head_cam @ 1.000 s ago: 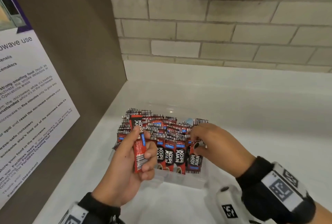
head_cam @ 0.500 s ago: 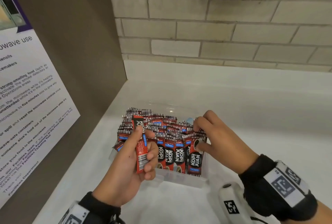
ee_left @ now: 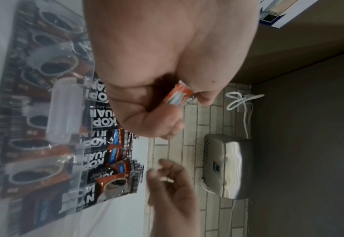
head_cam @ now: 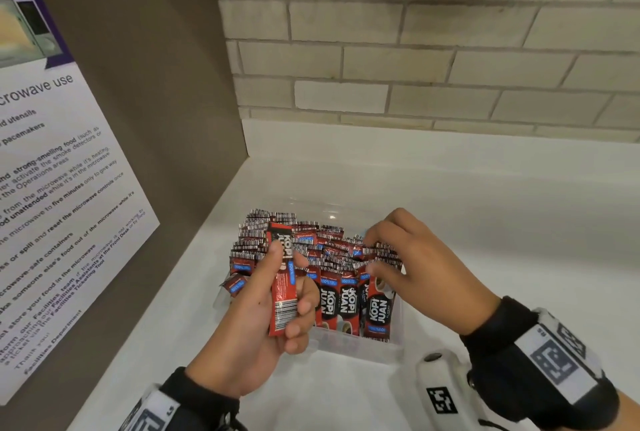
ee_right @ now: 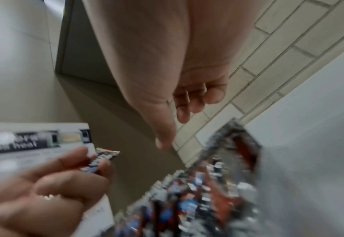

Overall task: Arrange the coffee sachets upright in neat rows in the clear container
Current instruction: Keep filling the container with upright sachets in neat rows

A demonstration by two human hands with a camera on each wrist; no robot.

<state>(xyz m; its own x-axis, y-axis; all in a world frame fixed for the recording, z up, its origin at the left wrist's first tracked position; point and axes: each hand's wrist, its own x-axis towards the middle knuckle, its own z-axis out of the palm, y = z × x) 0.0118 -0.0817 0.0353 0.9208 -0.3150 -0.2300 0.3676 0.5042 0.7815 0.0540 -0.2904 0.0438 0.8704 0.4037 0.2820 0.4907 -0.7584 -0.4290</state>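
Note:
A clear container (head_cam: 360, 344) on the white counter is packed with red and black coffee sachets (head_cam: 346, 295), mostly upright, their fronts facing me. My left hand (head_cam: 289, 288) grips one red sachet (head_cam: 282, 306) upright between thumb and fingers, just in front of the container's left half; the left wrist view shows that sachet's end (ee_left: 177, 96) sticking out of the grip. My right hand (head_cam: 375, 256) hovers over the right end of the rows, fingers loosely curled, fingertips at the sachet tops. In the right wrist view nothing lies between its thumb and fingers (ee_right: 187, 104).
A brown side panel with a microwave notice (head_cam: 52, 188) stands close on the left. A brick wall (head_cam: 415, 67) runs behind the counter (head_cam: 485, 223), with a steel wall unit (ee_left: 227, 165) above. A white device (head_cam: 440, 392) hangs by my right wrist.
My right hand has lifted off the front-right sachet and moved back to the tops of the right-hand sachets. The left hand keeps its sachet, almost still.

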